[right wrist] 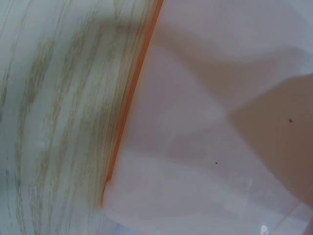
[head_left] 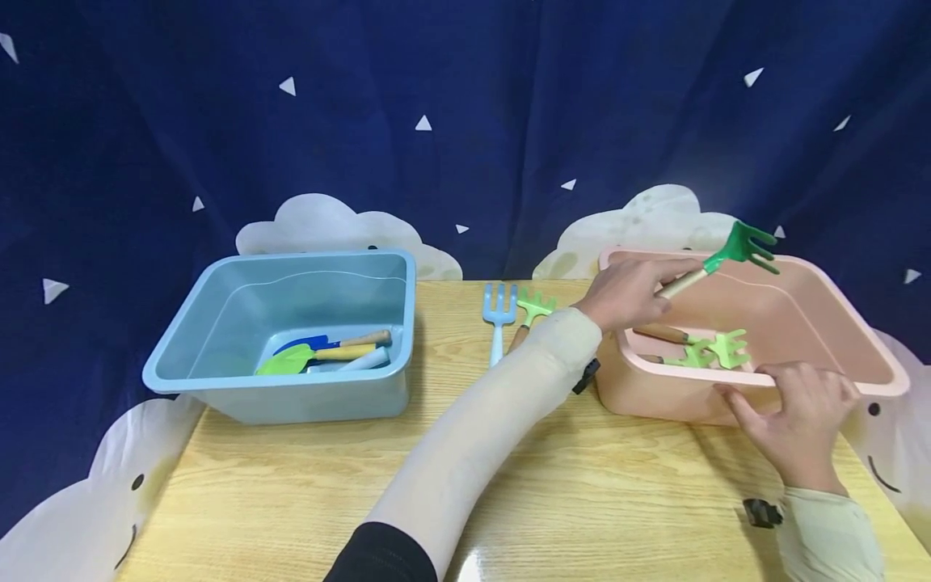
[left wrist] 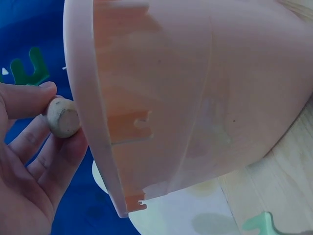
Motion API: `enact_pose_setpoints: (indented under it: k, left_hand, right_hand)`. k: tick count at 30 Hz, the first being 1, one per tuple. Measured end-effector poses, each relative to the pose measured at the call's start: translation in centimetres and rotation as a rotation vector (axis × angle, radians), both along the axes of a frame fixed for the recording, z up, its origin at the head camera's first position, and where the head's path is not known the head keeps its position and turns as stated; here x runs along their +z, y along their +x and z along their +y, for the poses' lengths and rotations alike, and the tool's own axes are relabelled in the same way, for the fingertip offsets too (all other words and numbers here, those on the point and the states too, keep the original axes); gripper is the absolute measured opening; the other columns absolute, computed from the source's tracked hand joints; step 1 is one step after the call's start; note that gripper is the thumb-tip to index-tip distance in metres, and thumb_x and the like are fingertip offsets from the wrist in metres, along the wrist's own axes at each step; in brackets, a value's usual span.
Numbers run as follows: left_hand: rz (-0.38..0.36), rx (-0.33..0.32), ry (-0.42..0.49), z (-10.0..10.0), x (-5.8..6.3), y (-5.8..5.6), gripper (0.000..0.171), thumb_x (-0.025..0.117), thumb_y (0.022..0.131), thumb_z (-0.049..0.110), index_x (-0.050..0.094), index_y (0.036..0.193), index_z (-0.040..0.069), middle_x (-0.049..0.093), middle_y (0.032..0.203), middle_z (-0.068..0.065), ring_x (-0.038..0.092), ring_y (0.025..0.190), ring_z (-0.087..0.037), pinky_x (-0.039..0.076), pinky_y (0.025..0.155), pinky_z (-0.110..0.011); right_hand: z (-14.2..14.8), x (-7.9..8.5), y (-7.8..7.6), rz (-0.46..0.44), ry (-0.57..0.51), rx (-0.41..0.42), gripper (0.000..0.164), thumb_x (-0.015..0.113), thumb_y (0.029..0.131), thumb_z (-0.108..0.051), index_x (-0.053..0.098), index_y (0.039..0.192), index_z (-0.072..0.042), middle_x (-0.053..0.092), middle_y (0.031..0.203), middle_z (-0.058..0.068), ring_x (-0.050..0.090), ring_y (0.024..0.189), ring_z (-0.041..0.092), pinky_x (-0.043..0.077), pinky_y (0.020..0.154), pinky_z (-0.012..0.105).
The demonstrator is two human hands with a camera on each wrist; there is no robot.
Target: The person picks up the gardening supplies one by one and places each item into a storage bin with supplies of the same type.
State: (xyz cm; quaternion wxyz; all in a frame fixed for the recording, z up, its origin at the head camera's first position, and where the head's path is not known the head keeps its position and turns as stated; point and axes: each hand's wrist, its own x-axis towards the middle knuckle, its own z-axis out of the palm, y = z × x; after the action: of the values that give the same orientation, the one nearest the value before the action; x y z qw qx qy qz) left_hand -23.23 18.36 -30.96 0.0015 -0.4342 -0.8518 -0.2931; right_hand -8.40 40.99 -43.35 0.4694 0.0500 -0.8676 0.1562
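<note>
My left hand (head_left: pixel 631 293) pinches the pale wooden handle of a dark green toy garden rake (head_left: pixel 743 245) above the left side of a pink bin (head_left: pixel 865 356). The rake's tines point right, over the bin's opening. In the left wrist view, the handle's round end (left wrist: pixel 66 120) shows between thumb and fingers, right beside the rim. My right hand (head_left: pixel 803 416) grips the bin's front rim, fingers over the edge and thumb on the outside. Inside the bin lie light green rakes (head_left: pixel 727 349) with brown handles. The right wrist view shows only the bin's wall (right wrist: pixel 205 122) and wooden table.
On the left stands a blue bin (head_left: pixel 276 402) holding a light green shovel (head_left: pixel 287 360), a dark blue tool (head_left: pixel 309 343) and other handles. Between the bins lie a light blue fork (head_left: pixel 499 311) and a light green rake (head_left: pixel 536 305), partly behind my left arm. A curtain hangs behind.
</note>
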Motion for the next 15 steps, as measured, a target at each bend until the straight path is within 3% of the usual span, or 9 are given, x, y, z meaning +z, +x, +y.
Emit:
enact_pose_setpoints:
  k: [4, 11, 15]
  left_hand:
    - [-0.086, -0.028, 0.059, -0.1, -0.1, -0.2, 0.068, 0.064, 0.089, 0.005, 0.048, 0.144, 0.041, 0.06, 0.133, 0.021, 0.057, 0.094, 0.001, 0.043, 0.069, -0.012]
    - [-0.109, -0.106, 0.071, 0.1, 0.0, -0.8, 0.069, 0.063, 0.089, 0.004, 0.046, 0.147, 0.039, 0.061, 0.133, 0.018, 0.058, 0.096, 0.005, 0.044, 0.067, -0.012]
    - [-0.154, -0.148, 0.049, 0.2, 0.1, -1.2, 0.064, 0.063, 0.091, 0.005, 0.049, 0.146, 0.034, 0.067, 0.124, 0.011, 0.061, 0.09, 0.0, 0.045, 0.066, -0.013]
  right_hand:
    - [-0.1, 0.0, 0.0, -0.013, -0.007, -0.001, 0.083, 0.059, 0.081, -0.073, 0.062, 0.089, 0.01, 0.057, 0.084, 0.027, 0.042, 0.085, 0.05, 0.008, 0.107, 0.03]
    - [-0.1, 0.0, 0.0, 0.013, -0.005, 0.004, 0.08, 0.06, 0.082, -0.071, 0.062, 0.088, 0.009, 0.057, 0.082, 0.026, 0.042, 0.084, 0.05, 0.008, 0.107, 0.03]
    - [0.0, -0.2, -0.2, 0.026, -0.002, 0.009, 0.08, 0.061, 0.081, -0.071, 0.063, 0.089, 0.008, 0.058, 0.084, 0.026, 0.043, 0.086, 0.051, 0.009, 0.107, 0.032]
